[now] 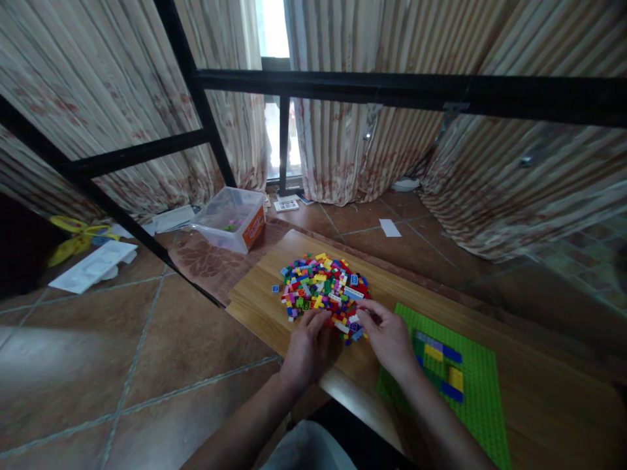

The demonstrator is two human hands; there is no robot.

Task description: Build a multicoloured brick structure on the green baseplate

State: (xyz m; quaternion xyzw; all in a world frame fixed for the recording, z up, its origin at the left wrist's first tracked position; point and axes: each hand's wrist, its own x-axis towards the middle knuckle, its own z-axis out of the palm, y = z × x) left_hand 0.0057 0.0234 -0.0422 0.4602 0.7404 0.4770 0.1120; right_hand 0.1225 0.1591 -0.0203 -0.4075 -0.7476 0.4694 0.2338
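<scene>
A heap of small toy building bricks (pixel 313 282) in many colours lies on a wooden table. My left hand (pixel 307 346) is at the near edge of the heap, with curled fingers; whatever they may hold is hidden. At the heap's right side is my right hand (pixel 389 336), thumb and forefinger drawn together among the bricks. Any piece between them is too small to make out. Right of that hand lies a green baseplate (pixel 477 391), partly covered by my right forearm. Blue, yellow and other bricks (pixel 455 378) are fixed on it in a low structure.
The wooden table (pixel 255 297) runs diagonally toward the lower right. Beyond its far left end, a clear plastic bin (pixel 223 222) with an orange label stands on a rug. White packaging (pixel 93 267) lies on the tiled floor. Black metal bars (pixel 343 83) cross in front of striped curtains.
</scene>
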